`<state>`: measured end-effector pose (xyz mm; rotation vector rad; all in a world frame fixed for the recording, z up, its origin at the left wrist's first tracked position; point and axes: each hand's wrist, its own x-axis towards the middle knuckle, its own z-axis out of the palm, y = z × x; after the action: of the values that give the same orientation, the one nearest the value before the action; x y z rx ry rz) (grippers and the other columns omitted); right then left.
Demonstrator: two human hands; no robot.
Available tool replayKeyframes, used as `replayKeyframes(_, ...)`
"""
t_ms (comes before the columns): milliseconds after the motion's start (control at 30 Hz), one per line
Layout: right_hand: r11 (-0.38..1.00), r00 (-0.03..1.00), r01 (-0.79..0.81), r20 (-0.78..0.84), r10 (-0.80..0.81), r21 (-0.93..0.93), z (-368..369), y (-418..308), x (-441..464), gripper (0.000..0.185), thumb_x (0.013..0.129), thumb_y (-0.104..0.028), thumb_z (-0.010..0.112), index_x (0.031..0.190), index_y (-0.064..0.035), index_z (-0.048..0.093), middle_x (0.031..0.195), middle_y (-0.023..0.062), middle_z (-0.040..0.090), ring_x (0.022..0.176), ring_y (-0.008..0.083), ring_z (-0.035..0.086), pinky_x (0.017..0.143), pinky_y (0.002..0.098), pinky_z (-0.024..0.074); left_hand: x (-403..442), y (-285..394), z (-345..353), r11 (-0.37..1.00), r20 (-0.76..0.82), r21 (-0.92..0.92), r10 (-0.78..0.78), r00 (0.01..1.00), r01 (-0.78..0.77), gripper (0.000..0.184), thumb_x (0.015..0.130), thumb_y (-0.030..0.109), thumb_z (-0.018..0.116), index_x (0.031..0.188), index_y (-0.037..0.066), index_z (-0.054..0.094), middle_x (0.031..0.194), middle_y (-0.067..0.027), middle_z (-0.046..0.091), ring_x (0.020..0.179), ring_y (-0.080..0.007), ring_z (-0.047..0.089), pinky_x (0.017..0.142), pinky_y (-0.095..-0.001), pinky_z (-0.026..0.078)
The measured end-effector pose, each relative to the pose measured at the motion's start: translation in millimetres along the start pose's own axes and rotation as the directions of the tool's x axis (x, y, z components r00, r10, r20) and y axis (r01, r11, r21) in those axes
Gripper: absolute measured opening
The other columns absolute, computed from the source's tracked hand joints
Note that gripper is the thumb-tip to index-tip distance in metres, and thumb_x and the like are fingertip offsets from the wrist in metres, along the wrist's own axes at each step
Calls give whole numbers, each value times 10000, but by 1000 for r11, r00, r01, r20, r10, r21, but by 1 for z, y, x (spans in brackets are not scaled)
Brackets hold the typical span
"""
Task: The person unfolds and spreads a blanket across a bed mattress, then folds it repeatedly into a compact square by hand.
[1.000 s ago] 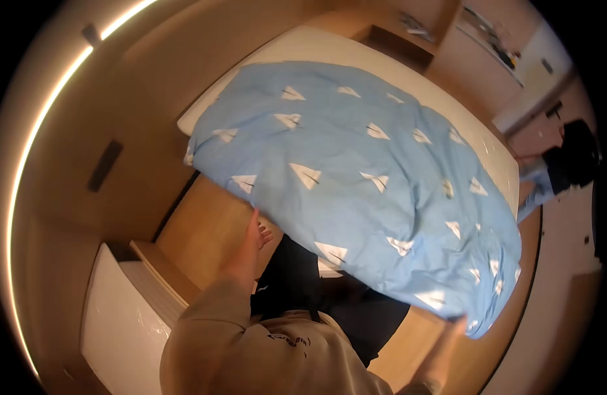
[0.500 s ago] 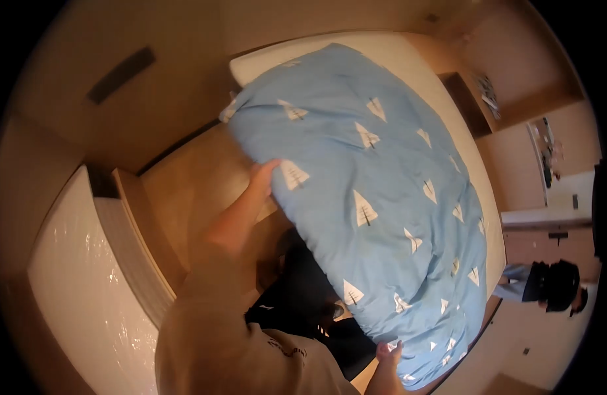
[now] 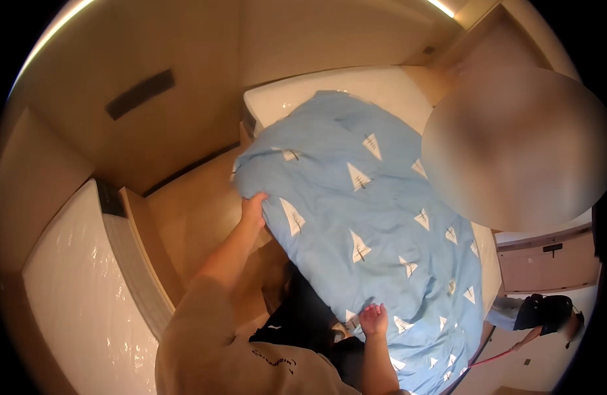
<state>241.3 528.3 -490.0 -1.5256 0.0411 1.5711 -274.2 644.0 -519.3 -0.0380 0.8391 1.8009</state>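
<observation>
You grip a puffy, light-blue fabric quilt [image 3: 323,230], printed with white triangular trees, spread across a rectangular white mattress [image 3: 284,97].
Your left hand [image 3: 253,209] is closed on the quilt's near edge, thumb over the soft, wrinkled cloth; your right hand [image 3: 374,320] has bent fingers against the quilt farther along that side, and whether it pinches fabric cannot be told. Two mattresses are in view: the one beneath the quilt, bare along its far border, and a second white mattress in glossy, creased clear film [image 3: 86,283] at left. Between them, a smooth tan floor [image 3: 198,191] leaves open room beside your left forearm. One person in a black top [image 3: 544,311] stands beyond the quilt at right.
</observation>
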Motion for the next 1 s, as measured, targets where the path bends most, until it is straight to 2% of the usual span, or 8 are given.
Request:
replayKeyframes(100,950,987,156,85,-138,-270,53,-26,-59,444,869,-335,650,1187,-81,471,1116,50,538,945,196,533,767,346,455,-49,-8,77,753,395,327,440,806,-571,599,748,44,629,1311,-3,429,1217,-122,553,1082,-249,558,958,-384,454)
replayKeyframes(200,662,727,679,419,-544,-318,94,-50,-96,537,818,-303,720,1235,-96,453,1172,68,530,1036,238,528,818,360,467,-137,9,157,356,571,777,-50,819,-519,662,708,107,685,1320,12,451,1219,-180,557,1093,-297,550,949,-372,440)
replayKeyframes(367,298,351,935,617,-704,-191,190,-102,-200,950,634,-261,858,1386,-20,330,1379,138,449,1186,278,489,977,375,412,-195,-70,170,-138,853,95,-499,152,-986,644,651,121,670,1279,147,531,1239,-128,513,1141,-365,473,946,-485,392)
replayKeyframes(467,424,591,795,396,-703,-434,161,-87,-152,671,684,-163,810,1253,17,505,1207,136,588,1077,243,566,951,334,423,-221,-99,136,-73,789,42,-610,78,-996,645,667,136,708,1285,105,526,1300,-145,490,1204,-373,444,1007,-456,368)
replayKeyframes(700,390,476,836,154,-866,-386,67,-27,-118,476,777,-58,709,1211,32,537,1161,152,625,1067,253,599,911,337,451,-198,-117,132,569,582,789,-572,578,-231,805,762,439,725,1395,88,373,1384,-166,423,1235,-339,445,969,-463,423)
replayKeyframes(833,211,395,878,400,-827,-430,47,6,-134,472,801,-90,674,1236,6,516,1109,178,635,1068,314,605,930,364,452,-219,-104,236,338,53,892,-737,673,300,817,819,637,560,1419,126,345,1366,-171,438,1188,-352,485,854,-548,478)
replayKeyframes(900,-155,39,946,576,-816,-285,50,21,-128,508,800,-82,667,1271,-1,495,1202,174,592,1159,301,549,976,348,419,-233,-116,258,229,118,964,-824,554,136,780,814,647,560,1361,103,448,1234,-162,569,1096,-301,571,825,-497,488)
replayKeyframes(1000,65,201,973,678,-707,-221,43,25,-152,525,810,-98,689,1287,-9,488,1287,147,534,1224,262,487,1024,337,374,-222,-164,230,97,296,933,-756,584,-346,612,773,445,685,1207,27,579,1100,-128,652,991,-251,630,830,-392,504)
